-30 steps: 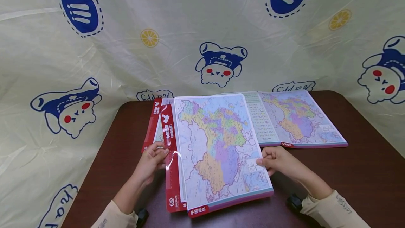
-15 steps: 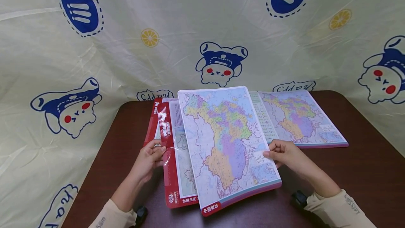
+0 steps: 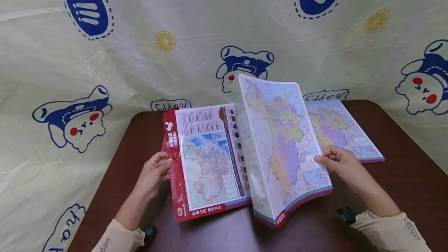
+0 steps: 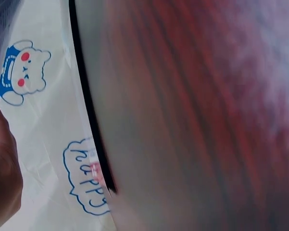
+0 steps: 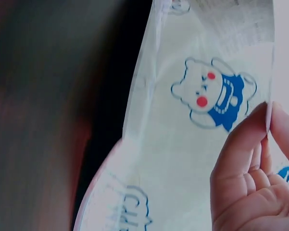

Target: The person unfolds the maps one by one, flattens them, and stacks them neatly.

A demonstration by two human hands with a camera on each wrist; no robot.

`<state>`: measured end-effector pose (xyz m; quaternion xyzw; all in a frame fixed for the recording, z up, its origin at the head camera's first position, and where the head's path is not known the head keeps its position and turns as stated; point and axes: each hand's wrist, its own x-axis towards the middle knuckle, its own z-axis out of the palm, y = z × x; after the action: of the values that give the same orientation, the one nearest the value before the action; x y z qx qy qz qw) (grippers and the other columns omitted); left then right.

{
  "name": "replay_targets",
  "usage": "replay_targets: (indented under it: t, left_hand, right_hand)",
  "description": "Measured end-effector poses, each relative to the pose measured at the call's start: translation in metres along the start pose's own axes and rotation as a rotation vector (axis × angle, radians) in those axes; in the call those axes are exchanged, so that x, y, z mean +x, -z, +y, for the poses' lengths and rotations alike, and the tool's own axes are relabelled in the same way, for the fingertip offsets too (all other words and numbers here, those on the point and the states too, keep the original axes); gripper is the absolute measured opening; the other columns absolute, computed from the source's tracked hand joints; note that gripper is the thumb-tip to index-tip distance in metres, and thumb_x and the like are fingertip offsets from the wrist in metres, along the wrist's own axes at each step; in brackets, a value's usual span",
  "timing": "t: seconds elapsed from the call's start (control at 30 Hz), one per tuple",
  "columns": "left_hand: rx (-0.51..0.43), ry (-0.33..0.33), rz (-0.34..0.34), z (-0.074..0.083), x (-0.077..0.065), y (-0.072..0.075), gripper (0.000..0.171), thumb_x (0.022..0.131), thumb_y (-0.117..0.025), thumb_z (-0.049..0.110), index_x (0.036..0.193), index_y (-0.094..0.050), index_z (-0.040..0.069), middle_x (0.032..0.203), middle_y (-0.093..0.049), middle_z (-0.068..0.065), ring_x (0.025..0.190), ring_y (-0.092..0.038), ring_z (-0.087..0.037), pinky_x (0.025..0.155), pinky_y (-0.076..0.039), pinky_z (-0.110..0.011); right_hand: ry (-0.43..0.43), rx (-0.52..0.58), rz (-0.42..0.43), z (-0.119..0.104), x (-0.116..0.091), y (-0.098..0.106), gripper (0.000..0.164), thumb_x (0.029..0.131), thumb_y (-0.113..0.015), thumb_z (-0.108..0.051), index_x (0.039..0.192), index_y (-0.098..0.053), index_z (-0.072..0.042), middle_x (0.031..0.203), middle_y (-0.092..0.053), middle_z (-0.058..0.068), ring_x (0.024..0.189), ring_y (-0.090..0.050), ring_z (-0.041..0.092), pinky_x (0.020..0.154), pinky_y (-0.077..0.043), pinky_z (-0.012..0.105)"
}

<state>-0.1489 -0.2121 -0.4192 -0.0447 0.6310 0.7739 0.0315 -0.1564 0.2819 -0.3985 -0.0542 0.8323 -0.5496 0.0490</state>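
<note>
A glossy folding map, its left panel (image 3: 210,166) edged in red, is held up over the table and spread partway. Along that red edge, my left hand (image 3: 154,172) grips the panel with thumb and fingers. The right panel (image 3: 288,139), a coloured political map, bows outward, and my right hand (image 3: 343,166) pinches its right edge. A pale fold (image 3: 248,154) shows between the panels. The right wrist view shows thumb and fingertips of the right hand (image 5: 255,183) on the thin sheet edge. Only part of the left hand (image 4: 2,168) appears in the left wrist view.
A second map (image 3: 350,135) lies on the dark brown table (image 3: 395,174) behind the right panel, partly covered. The table's back edge meets a pale curtain (image 3: 196,77) printed with bears and orange slices.
My right hand has drawn the coloured panel to the right, lifting it off the left panel, whose small map and text now show. The left hand has shifted slightly left, still gripping the red edge.
</note>
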Motion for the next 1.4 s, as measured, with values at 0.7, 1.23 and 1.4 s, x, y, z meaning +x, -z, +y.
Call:
replay_targets:
  t: [0.7,1.23,1.4]
  left_hand:
    - [0.055,0.006,0.116,0.014,0.012,0.035,0.010,0.089,-0.056,0.017,0.098,-0.055,0.013,0.084,-0.067,0.004,0.069,-0.064,-0.014,0.062,-0.053,-0.028]
    - [0.189,0.031,0.090,0.020,0.028,0.046,0.027,0.090,-0.056,0.019,0.110,-0.048,0.003,0.083,-0.065,0.005,0.069,-0.064,-0.014,0.063,-0.053,-0.028]
    - [0.215,0.034,0.071,0.022,0.035,0.046,0.029,0.090,-0.056,0.019,0.111,-0.047,0.001,0.085,-0.065,0.005,0.071,-0.064,-0.014,0.063,-0.053,-0.030]
  right_hand:
    - [-0.193,-0.097,0.353,0.037,-0.013,0.062,0.042,0.088,-0.054,-0.037,0.104,-0.046,0.001,0.070,-0.055,-0.016,0.057,-0.058,0.014,0.052,-0.051,0.027]
    - [-0.415,-0.153,0.561,0.066,-0.014,0.092,0.062,0.088,-0.047,-0.046,0.123,-0.038,0.005,0.100,-0.047,0.016,0.054,-0.052,0.007,0.047,-0.049,0.024]
    - [-0.457,-0.239,0.625,0.073,-0.011,0.097,0.059,0.092,-0.042,-0.039,0.129,-0.035,0.007,0.103,-0.047,0.022,0.054,-0.049,0.007,0.043,-0.046,0.021]
